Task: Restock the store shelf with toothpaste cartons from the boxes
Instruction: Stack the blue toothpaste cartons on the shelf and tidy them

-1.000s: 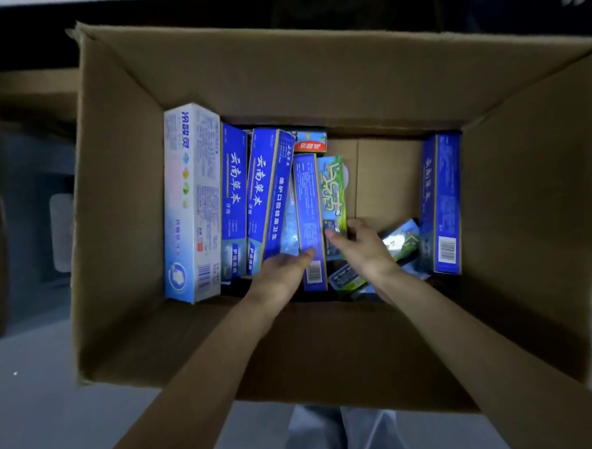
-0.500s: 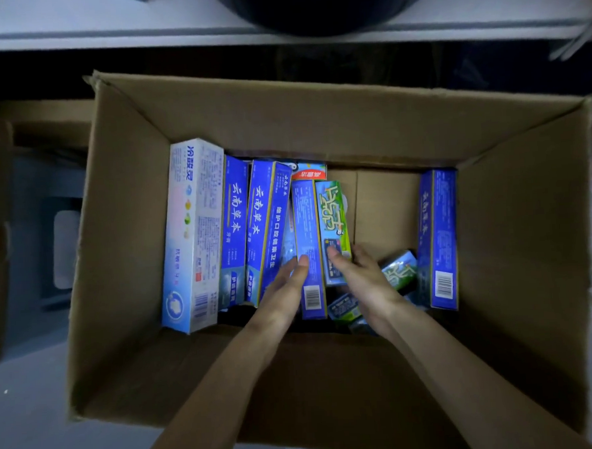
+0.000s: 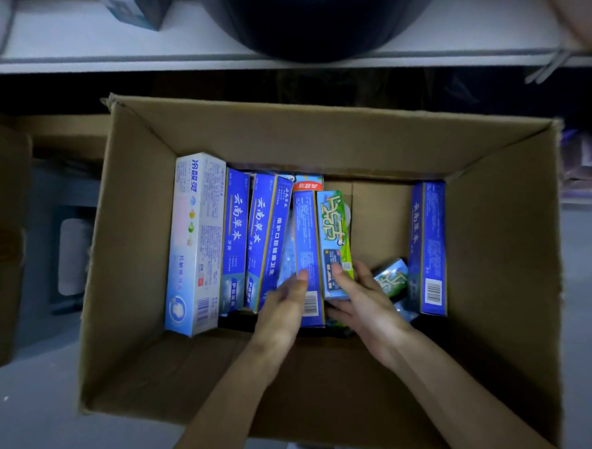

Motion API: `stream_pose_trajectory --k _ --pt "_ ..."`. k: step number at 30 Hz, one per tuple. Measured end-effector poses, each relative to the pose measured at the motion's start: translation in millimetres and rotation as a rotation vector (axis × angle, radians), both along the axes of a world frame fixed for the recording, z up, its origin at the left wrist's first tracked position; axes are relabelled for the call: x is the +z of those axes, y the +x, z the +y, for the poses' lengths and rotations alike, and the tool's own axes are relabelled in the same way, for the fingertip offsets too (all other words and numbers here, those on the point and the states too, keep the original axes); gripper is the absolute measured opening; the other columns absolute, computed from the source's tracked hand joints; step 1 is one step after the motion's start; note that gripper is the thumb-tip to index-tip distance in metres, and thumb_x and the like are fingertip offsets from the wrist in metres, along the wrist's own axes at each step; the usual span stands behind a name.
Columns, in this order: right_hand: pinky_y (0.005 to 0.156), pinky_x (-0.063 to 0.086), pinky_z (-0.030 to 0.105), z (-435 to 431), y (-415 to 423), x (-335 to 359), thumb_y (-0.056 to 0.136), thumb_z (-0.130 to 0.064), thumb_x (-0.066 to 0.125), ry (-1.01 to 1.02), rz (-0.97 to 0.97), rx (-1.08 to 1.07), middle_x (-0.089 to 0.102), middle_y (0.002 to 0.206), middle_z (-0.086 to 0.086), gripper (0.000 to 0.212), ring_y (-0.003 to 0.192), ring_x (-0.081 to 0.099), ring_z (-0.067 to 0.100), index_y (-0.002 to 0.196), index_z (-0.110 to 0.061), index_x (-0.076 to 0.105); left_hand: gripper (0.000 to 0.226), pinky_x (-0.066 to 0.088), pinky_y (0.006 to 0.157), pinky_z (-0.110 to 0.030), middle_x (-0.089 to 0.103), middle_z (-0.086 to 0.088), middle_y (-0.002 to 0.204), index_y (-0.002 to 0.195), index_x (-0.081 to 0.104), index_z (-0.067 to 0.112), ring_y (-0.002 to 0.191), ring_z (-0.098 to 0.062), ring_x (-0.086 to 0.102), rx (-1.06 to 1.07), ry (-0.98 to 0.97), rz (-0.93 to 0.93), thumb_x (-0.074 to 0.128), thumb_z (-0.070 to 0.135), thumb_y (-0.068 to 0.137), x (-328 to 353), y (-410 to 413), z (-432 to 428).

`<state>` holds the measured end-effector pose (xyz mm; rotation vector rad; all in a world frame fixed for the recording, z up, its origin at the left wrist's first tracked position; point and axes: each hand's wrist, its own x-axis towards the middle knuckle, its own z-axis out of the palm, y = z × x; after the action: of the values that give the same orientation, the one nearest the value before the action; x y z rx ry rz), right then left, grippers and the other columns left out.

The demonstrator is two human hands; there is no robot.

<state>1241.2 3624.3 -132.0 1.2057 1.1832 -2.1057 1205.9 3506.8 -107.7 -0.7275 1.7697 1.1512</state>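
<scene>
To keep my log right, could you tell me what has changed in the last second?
The left hand uncurled; its fingers now lie straight against the narrow blue carton. The right hand slid up the green carton, thumb on its face. Every carton stays in place in the cardboard box.

1 view: head cam, wide-angle, sitting above the cardboard box [image 3: 317, 134] and pitched steeply down, almost straight into its open top. Close range: the box fills most of the frame, all 4 walls show, and the frame centre lands near the green carton [image 3: 334, 236]. Forward is up-frame, where the shelf [image 3: 449, 27] front edge crosses the top. Left hand [image 3: 285, 307] and right hand [image 3: 367, 306] enter from the bottom edge.
</scene>
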Motion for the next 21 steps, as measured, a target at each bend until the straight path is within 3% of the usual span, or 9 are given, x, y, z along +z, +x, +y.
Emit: stream_pose_trajectory --k 2,5,8,12,14,18,21 --pt "0.1 0.046 0.045 -1 0 5 0.095 -0.035 0.052 0.002 -0.019 -0.028 0.073 0.104 -0.008 0.033 0.093 0.07 0.018 0.128 -0.031 0.047 0.019 0.045 0.087 -0.027 0.067 -0.004 0.116 0.104 0.06 0.029 0.106 -0.018 0.063 0.061 0.024 0.022 0.047 0.041 0.098 4 0 2" --pt "0.1 0.047 0.047 -4 1 10 0.096 -0.035 0.051 -0.034 -0.036 -0.097 0.073 0.103 -0.002 0.032 0.088 0.071 0.021 0.127 -0.027 0.049 0.013 0.045 0.071 -0.024 0.067 -0.007 0.11 0.091 0.056 0.028 0.092 -0.017 0.065 0.077 0.022 0.081 0.047 0.033 0.099 3 4 3" --pt "0.093 0.051 0.046 -4 3 13 0.095 -0.032 0.053 -0.075 -0.024 -0.132 0.071 0.11 0.007 0.034 0.09 0.07 0.025 0.128 -0.024 0.049 0.005 0.05 0.063 -0.018 0.068 -0.001 0.095 0.101 0.052 0.027 0.075 -0.007 0.063 0.082 0.079 0.123 0.048 0.023 0.1 7 8 3" --pt "0.072 0.059 0.034 1 6 23 0.093 -0.026 0.057 -0.068 0.014 -0.133 0.07 0.113 0.01 0.036 0.088 0.07 0.025 0.127 -0.02 0.048 0.018 0.05 0.051 -0.012 0.065 -0.002 0.088 0.114 0.047 0.019 0.067 -0.008 0.061 0.106 0.155 0.169 0.05 0.011 0.098 17 7 5" --pt "0.064 0.058 0.029 5 8 31 0.093 -0.022 0.058 -0.043 0.031 -0.142 0.066 0.119 0.012 0.033 0.092 0.067 0.025 0.125 -0.018 0.05 0.018 0.053 0.051 -0.016 0.066 -0.001 0.089 0.116 0.048 0.019 0.068 -0.01 0.063 0.143 0.188 0.141 0.05 0.014 0.099 25 5 5" --pt "0.075 0.059 0.038 19 12 54 0.089 -0.02 0.063 -0.061 0.049 -0.188 0.064 0.123 0.012 0.041 0.103 0.066 0.027 0.128 -0.018 0.048 0.032 0.059 0.071 -0.036 0.069 -0.006 0.109 0.128 0.048 0.024 0.083 -0.019 0.07 0.157 0.243 0.102 0.053 0.028 0.097 48 4 1" --pt "0.073 0.059 0.038 28 15 80 0.086 -0.018 0.066 -0.077 0.073 -0.215 0.064 0.121 0.011 0.046 0.102 0.068 0.027 0.128 -0.018 0.048 0.039 0.06 0.072 -0.042 0.065 -0.009 0.121 0.132 0.044 0.026 0.083 -0.026 0.072 0.213 0.332 0.073 0.055 0.031 0.095 73 2 -1"
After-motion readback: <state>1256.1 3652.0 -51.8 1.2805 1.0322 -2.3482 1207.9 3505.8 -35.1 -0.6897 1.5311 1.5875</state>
